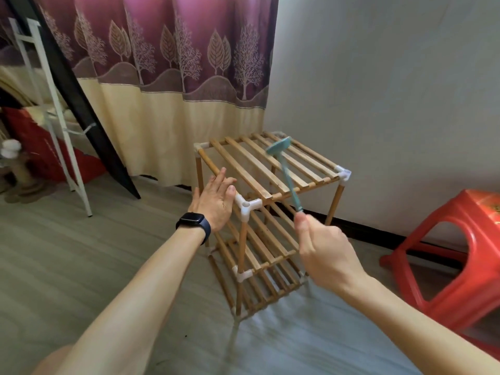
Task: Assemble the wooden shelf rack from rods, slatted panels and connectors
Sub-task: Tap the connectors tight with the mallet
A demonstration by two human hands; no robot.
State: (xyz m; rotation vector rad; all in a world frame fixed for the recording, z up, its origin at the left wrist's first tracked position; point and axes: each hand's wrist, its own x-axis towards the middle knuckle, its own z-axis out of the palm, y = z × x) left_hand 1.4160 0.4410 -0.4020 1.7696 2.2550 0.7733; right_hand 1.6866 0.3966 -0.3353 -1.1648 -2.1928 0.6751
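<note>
Wooden slatted rack (251,169) stands upright. Flat, open left hand (215,201) touches its top edge. Right hand (324,247) grips a small teal plastic hammer (288,180).

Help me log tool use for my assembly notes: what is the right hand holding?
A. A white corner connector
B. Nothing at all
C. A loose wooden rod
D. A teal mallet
D: the right hand grips the handle of a teal mallet, whose head is raised above the rack's top slatted panel.
</note>
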